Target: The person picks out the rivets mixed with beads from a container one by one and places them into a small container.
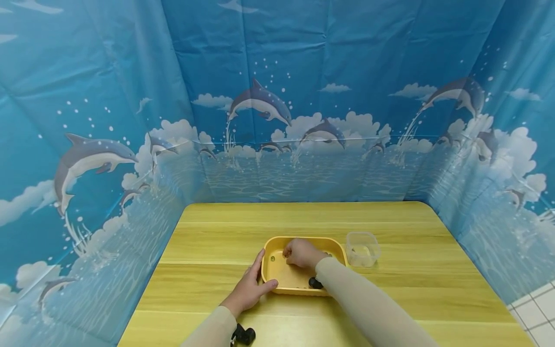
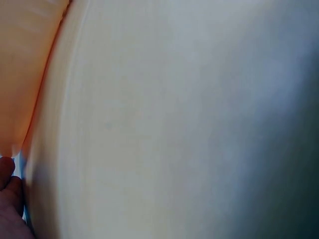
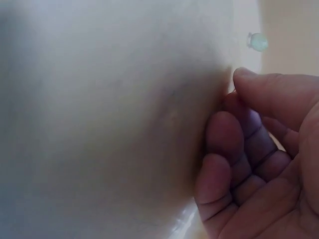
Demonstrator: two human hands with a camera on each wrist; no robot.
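Note:
A yellow plastic basin (image 1: pixel 295 290) stands on the table. My left hand (image 1: pixel 249 289) holds its near left corner, with the thumb over the front rim and the fingers along the left wall. Inside the basin, my right hand (image 1: pixel 302 253) reaches down with curled fingers, thumb and forefinger close together. Whether a small thing lies between those fingertips is hidden. Left of them a small greenish glass bead (image 1: pixel 272 259) lies on the basin floor; a pale green bead (image 3: pixel 258 42) also shows in the right wrist view. More small beads (image 1: pixel 328 254) are partly visible behind the right hand.
A clear plastic box (image 1: pixel 363 249) stands close to the basin's right side, with something small at its bottom. The wooden table (image 1: pixel 217 241) is bordered by a blue dolphin-print curtain (image 1: pixel 286 178) at the back and sides.

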